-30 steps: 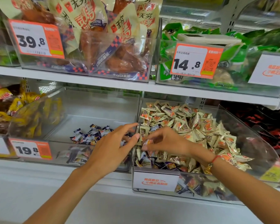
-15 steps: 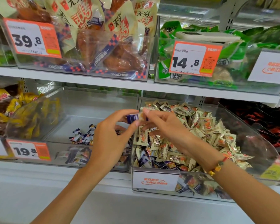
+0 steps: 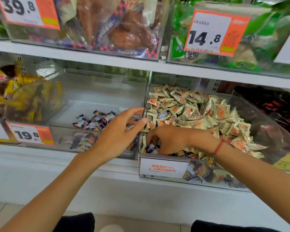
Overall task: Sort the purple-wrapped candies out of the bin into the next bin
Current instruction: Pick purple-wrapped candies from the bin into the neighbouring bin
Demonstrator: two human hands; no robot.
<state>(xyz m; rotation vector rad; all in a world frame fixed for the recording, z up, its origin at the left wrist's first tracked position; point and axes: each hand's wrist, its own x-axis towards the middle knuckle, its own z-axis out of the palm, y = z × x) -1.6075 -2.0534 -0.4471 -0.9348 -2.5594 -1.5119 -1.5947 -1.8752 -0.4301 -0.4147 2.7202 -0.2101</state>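
The right clear bin [image 3: 162,168] is heaped with beige-and-orange wrapped candies [image 3: 199,111], with a few purple-wrapped candies [image 3: 151,148] at its front left corner. My right hand [image 3: 172,139] reaches into that corner, fingers curled down onto the purple wrappers; its fingertips are buried, so a grasp is not visible. The left clear bin [image 3: 107,91] holds a small pile of purple-wrapped candies [image 3: 94,121]. My left hand [image 3: 119,133] hovers over the left bin's right side with fingers spread and nothing visible in it.
Further left is a bin of yellow packets [image 3: 23,97]. A bin of dark red packets [image 3: 274,106] is at the right. The shelf above [image 3: 107,61] carries bins of larger snack bags and overhangs the lower bins. Price tags hang on the bin fronts.
My hands met above the divider and the purple candy passed to my left hand. Now my left hand is spread over the left bin without it, and my right hand is back in the right bin.
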